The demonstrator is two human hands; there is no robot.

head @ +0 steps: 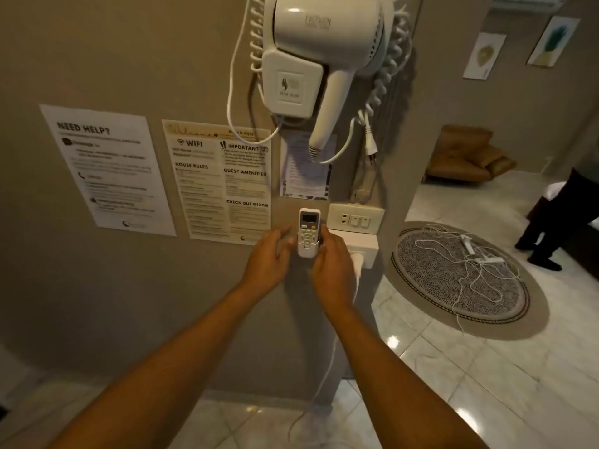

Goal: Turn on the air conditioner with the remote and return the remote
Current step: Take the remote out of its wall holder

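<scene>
The remote (309, 227) sits upright in its wall holder (307, 251), within easy reach beside the switch plate (356, 219). The left hand (267, 261) hovers open just beside it; the right hand (331, 266) touches its edge, fingers loosely curled, probably to steady it.

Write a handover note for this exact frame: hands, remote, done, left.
Left hand: open, beside the remote, not gripping.
Right hand: fingers against the remote's right edge; grip unclear.
Remote sits upright in its wall holder, left of the switch plate, below the hair dryer.
Done or left: can't tell whether the remote is about to be lifted or was just returned. AC unit's state not visible; check before acting.
</scene>
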